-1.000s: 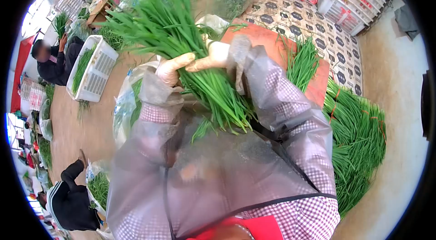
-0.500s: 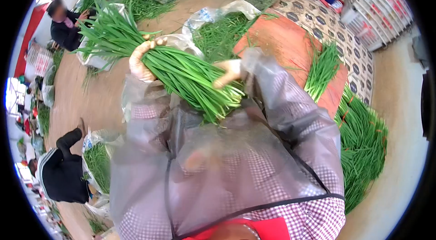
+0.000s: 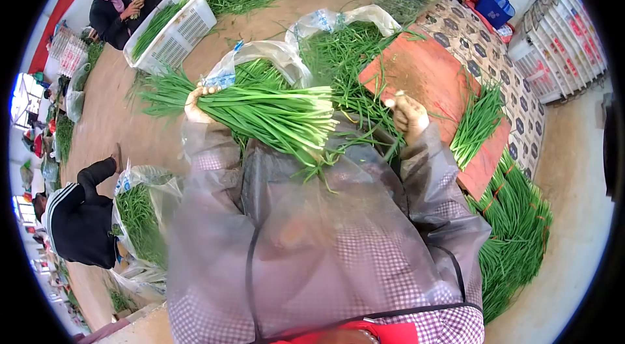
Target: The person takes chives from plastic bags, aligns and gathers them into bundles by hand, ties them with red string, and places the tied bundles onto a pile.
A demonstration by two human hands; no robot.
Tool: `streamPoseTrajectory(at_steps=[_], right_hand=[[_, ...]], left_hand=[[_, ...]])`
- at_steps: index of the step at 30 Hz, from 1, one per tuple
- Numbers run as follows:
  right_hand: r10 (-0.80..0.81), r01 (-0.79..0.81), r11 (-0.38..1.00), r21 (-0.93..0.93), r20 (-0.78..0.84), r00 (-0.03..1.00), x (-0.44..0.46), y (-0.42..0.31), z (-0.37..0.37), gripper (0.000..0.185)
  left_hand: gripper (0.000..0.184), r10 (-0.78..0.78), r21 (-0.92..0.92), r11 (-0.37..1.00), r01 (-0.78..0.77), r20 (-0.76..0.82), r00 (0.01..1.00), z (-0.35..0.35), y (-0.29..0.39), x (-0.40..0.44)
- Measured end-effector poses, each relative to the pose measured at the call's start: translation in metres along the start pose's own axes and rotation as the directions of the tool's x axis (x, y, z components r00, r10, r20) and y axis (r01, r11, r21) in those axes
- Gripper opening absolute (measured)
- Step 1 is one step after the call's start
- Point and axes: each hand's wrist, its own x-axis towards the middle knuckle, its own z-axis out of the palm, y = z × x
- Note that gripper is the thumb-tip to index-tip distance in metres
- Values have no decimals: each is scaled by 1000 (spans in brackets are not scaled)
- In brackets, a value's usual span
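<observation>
My left hand [image 3: 197, 104] is wrapped round a thick bunch of garlic chives [image 3: 273, 110]. The pale cut ends point right and the green leaf tips fan out to the left. Apart from the bunch, my right hand [image 3: 409, 116] is raised with curled, closed fingers; what they hold, if anything, I cannot make out. Loose green leaves [image 3: 374, 123] lie just left of that hand. Behind the bunch stands an open plastic sack [image 3: 296, 61] with more greens in it.
At right, a reddish board [image 3: 416, 61] carries a small pile of chives [image 3: 478, 126]. Tied bundles [image 3: 514, 233] lie below it. A white crate [image 3: 176, 38] stands at upper left beside a seated person [image 3: 117, 9]. Another person [image 3: 81, 214] bends by a sack [image 3: 140, 220] at left.
My right hand has moved away from the cut ends to the right and its fingers have closed. The bunch has turned nearer to level in my left hand. The view has shifted.
</observation>
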Motion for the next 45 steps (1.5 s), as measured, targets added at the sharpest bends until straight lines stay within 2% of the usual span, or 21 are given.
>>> streamPoseTrajectory(at_steps=[2, 3, 4, 6, 11, 14, 18, 19, 21, 23, 24, 27, 29, 31, 33, 35, 36, 39, 41, 42, 45], right_hand=[[-71, 118, 894, -432, 125, 990, -3, -32, 46, 24], [-270, 381, 810, -446, 293, 917, 6, -26, 62, 29], [-67, 209, 844, -494, 288, 955, 5, -34, 82, 38], [5, 246, 478, -843, 283, 959, 16, -39, 112, 47], [-60, 497, 287, -819, 503, 862, 39, -10, 131, 38], [-318, 562, 248, -789, 481, 817, 41, 5, 124, 22], [-330, 415, 91, -905, 366, 870, 30, -1, 79, 23], [-311, 232, 141, -962, 180, 933, 43, 17, 52, 20], [198, 56, -55, -997, 44, 979, 53, 33, -6, 26], [434, 134, -323, -937, -21, 901, 46, 69, -58, 41], [486, 200, -281, -939, 40, 873, 17, 20, -18, 56], [304, 195, 250, -948, 268, 914, 5, -3, 23, 88], [121, 251, 676, -692, 441, 890, 3, 27, 51, 93], [208, 139, 671, -728, 364, 908, -10, 20, 94, 69], [-98, 313, 699, -643, 347, 933, 0, 40, 85, 38], [-96, 229, 795, -561, 257, 962, 16, 30, 56, 22], [-66, 117, 897, -427, 133, 989, 16, 25, 45, 20], [36, 34, 938, -345, 195, 980, 1, -1, 47, 19], [95, 35, 881, -472, 249, 964, -24, -25, 85, 19], [-34, 144, 888, -437, 251, 967, -22, -8, 100, 24], [69, 135, 556, -820, 207, 976, -20, -14, 123, 31]], left_hand=[[12, -1, -27, 1000, 1, 4, 1000, -1, -3, -1], [12, -3, -27, 1000, 4, 5, 1000, -2, -4, -1], [12, -3, -13, 1000, 3, 3, 1000, -5, -4, 1], [12, 0, 3, 1000, 0, 3, 1000, -9, -5, 4], [12, 23, 5, 1000, -23, -50, 999, -2, -8, -3], [12, -2, 9, 1000, 2, -6, 1000, -2, -6, -2], [11, 16, 10, 1000, -16, -20, 1000, -10, -8, 2], [11, 4, 1, 1000, -4, -7, 1000, -16, -6, 5], [11, -8, -11, 1000, 8, -1, 1000, -21, -8, 5], [9, 41, 41, 998, -37, -87, 995, -17, -9, 3], [8, 37, 3, 999, -37, -172, 984, -10, -13, -1], [8, -22, -40, 999, 16, -152, 988, -15, -17, 2], [8, -22, -27, 999, 19, -144, 989, -15, -18, 3], [8, -55, -58, 997, 44, -191, 980, -35, -17, 16], [7, -66, -65, 996, 55, -175, 982, -45, -12, 18], [7, -50, 19, 998, 58, -294, 954, -49, -6, 15], [7, -44, 19, 998, 52, -296, 954, -52, -3, 14], [8, -84, -37, 996, 77, -247, 965, -67, -3, 17], [7, -103, -40, 995, 95, -276, 956, -83, -4, 31], [12, -117, -42, 993, 109, -303, 946, -80, -5, 33], [9, -49, 46, 997, 70, -360, 932, -57, -15, 20]])
